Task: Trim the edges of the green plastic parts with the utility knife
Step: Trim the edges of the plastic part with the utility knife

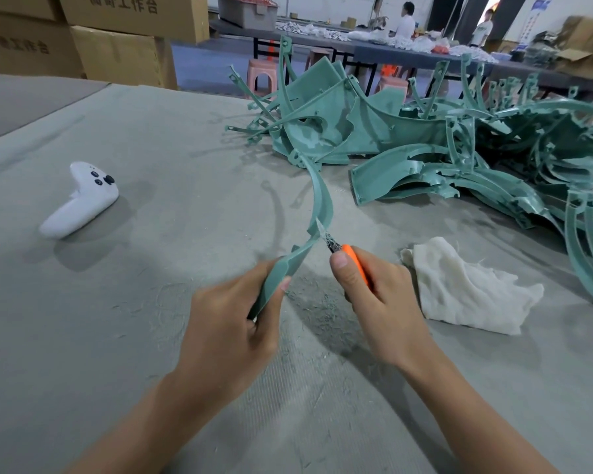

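I am gripping the curved green part near me in my left hand, my right hand clamping the utility knife, blade touching its right edge, probably needing a steady stroke next.

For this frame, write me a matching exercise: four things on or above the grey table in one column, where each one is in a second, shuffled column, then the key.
Things
1. curved green part
2. utility knife
3. white cloth
4. white controller

Places
A. lying on the table, far to the left
B. gripped by the right hand
C. held at its near end by the left hand
D. lying on the table just right of the right hand

Pairs: 1-C, 2-B, 3-D, 4-A
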